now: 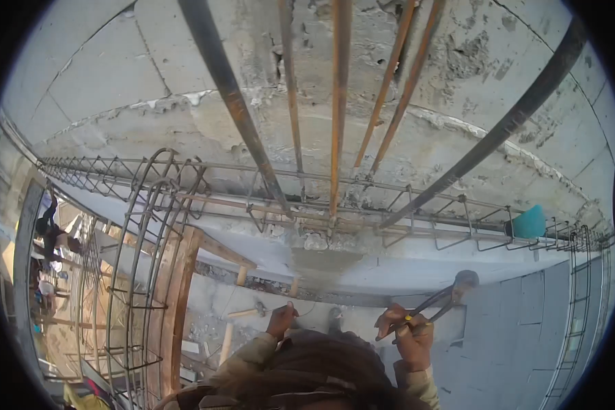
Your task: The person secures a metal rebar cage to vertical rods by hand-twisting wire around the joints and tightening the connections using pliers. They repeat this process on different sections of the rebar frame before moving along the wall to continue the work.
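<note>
My right hand (415, 340) is closed around the handles of dark pincers (436, 301), with a small yellow spot near the grip. The pincers' rounded head points up and to the right, over the grey blocks. Lower and to the left, my left hand (281, 321) is closed in a pinch, and a thin curved wire (307, 311) appears to run from its fingertips. Ahead of both hands lies a horizontal rebar cage (362, 217) along the wall base; neither hand touches it. Several upright rebars (340, 102) stand in front of the wall.
Bent rebar loops (158, 184) and a wooden plank (174, 307) rise on the left. A hammer (258, 309) lies below. A teal plastic piece (528, 222) sits on the cage at right. Another person (51, 232) is at far left. Grey block wall (506, 328) fills the lower right.
</note>
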Action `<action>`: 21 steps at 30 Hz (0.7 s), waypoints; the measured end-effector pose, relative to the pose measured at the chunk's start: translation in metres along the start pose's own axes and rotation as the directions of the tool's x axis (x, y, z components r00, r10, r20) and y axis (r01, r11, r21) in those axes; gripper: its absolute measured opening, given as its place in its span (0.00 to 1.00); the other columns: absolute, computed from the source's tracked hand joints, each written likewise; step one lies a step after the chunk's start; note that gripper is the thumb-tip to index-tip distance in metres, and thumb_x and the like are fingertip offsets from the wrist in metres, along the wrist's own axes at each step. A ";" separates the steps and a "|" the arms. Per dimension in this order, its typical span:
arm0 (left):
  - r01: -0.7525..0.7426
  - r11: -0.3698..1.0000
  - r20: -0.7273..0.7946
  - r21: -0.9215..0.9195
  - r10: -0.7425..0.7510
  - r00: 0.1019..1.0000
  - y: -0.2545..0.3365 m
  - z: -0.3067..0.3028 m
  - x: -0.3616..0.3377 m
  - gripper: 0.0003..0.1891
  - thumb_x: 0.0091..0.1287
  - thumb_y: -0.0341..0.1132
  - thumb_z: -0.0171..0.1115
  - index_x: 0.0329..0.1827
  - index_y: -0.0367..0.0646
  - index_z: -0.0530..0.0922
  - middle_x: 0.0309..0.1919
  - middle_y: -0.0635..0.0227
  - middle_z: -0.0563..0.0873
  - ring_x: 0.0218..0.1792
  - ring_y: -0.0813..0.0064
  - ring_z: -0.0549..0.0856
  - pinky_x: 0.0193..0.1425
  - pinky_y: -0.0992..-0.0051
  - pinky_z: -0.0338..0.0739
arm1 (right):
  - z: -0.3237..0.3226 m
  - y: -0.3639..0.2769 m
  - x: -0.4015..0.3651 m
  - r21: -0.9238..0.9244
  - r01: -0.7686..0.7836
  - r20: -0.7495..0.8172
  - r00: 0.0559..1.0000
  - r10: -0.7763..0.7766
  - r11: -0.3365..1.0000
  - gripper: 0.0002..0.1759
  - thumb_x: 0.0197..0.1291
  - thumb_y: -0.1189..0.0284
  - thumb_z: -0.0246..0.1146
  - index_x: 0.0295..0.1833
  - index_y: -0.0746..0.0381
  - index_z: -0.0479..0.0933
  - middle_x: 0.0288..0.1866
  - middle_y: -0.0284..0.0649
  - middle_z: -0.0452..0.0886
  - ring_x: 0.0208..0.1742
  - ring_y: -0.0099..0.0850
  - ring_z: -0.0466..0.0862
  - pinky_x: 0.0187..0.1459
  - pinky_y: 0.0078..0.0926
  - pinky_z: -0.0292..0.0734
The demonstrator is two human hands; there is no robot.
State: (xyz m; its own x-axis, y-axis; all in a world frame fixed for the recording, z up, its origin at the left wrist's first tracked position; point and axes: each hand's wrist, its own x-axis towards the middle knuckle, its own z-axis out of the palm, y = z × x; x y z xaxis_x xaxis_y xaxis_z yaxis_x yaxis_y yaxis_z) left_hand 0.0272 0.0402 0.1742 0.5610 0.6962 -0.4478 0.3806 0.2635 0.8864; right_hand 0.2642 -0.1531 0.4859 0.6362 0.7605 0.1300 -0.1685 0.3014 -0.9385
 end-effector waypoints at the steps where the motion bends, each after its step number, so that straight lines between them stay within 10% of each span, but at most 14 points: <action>1: -0.001 0.999 -0.135 -0.051 -0.006 0.991 -0.003 -0.002 -0.004 0.37 0.83 0.64 0.44 0.34 0.40 0.87 0.28 0.71 0.82 0.35 0.78 0.77 0.44 0.72 0.72 | 0.010 0.002 0.006 -0.025 -0.068 0.088 0.994 0.070 0.997 0.22 0.72 0.58 0.69 0.52 0.69 0.84 0.33 0.44 0.84 0.33 0.35 0.84 0.43 0.39 0.81; 5: 0.126 0.992 -0.233 -0.025 -0.128 0.964 -0.016 -0.016 -0.019 0.36 0.82 0.63 0.45 0.34 0.42 0.90 0.24 0.65 0.82 0.33 0.69 0.82 0.45 0.67 0.77 | 0.025 0.025 0.034 -0.360 -0.249 0.460 0.791 0.403 0.899 0.16 0.75 0.70 0.62 0.54 0.73 0.84 0.31 0.41 0.87 0.33 0.29 0.86 0.40 0.31 0.82; 11: 0.276 0.961 -0.586 -0.032 -0.242 0.773 -0.042 -0.009 -0.100 0.30 0.82 0.56 0.44 0.45 0.44 0.91 0.28 0.56 0.89 0.39 0.55 0.90 0.55 0.59 0.80 | 0.057 0.074 0.053 -0.669 -0.213 0.581 0.447 0.680 0.712 0.13 0.77 0.74 0.58 0.55 0.72 0.83 0.28 0.39 0.85 0.26 0.25 0.84 0.30 0.24 0.78; 21: 0.064 0.811 -0.783 -0.582 -0.580 0.225 -0.141 0.063 -0.213 0.25 0.80 0.49 0.56 0.49 0.31 0.89 0.22 0.56 0.87 0.26 0.66 0.88 0.36 0.65 0.81 | 0.193 0.085 0.088 -0.271 -0.380 0.801 0.420 0.426 0.884 0.15 0.75 0.75 0.59 0.60 0.73 0.78 0.32 0.42 0.82 0.28 0.29 0.83 0.30 0.30 0.82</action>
State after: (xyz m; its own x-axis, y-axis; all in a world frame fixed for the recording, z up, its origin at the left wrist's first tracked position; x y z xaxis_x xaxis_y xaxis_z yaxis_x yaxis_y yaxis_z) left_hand -0.0995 -0.1875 0.1372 -0.6704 0.5266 -0.5228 -0.0829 0.6469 0.7580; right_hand 0.1603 0.0507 0.4799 -0.4075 0.9088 -0.0893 -0.1868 -0.1787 -0.9660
